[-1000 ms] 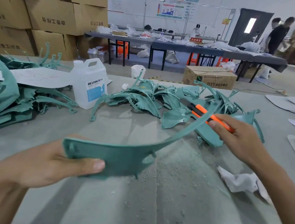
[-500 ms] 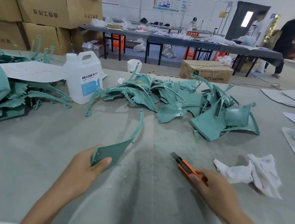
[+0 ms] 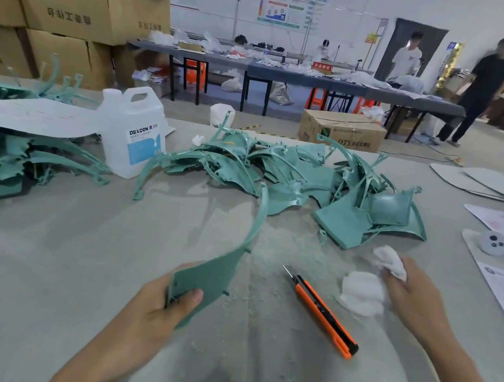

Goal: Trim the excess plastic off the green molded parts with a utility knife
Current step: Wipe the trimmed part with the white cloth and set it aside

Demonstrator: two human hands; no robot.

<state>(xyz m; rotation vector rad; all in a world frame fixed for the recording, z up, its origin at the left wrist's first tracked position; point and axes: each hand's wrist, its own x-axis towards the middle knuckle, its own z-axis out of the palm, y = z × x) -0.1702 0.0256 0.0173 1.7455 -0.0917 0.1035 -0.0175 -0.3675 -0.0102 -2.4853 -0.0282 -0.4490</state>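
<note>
I'm clamping my left fingers (image 3: pixel 191 297) on the flat end of the green part (image 3: pixel 217 274) near the desk (image 3: pixel 56 250) front edge; it's probably light and springy. My right fingers (image 3: pixel 395 284) are pinching a rag (image 3: pixel 391 260), with the utility knife (image 3: pixel 322 314) lying between.

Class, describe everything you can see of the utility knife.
The utility knife has a slim orange and black body, plastic by its look, with a short metal blade extended at its far end. It lies flat and diagonal on the grey table, amid pale shavings, between the left hand and right hand; neither touches it.
</note>
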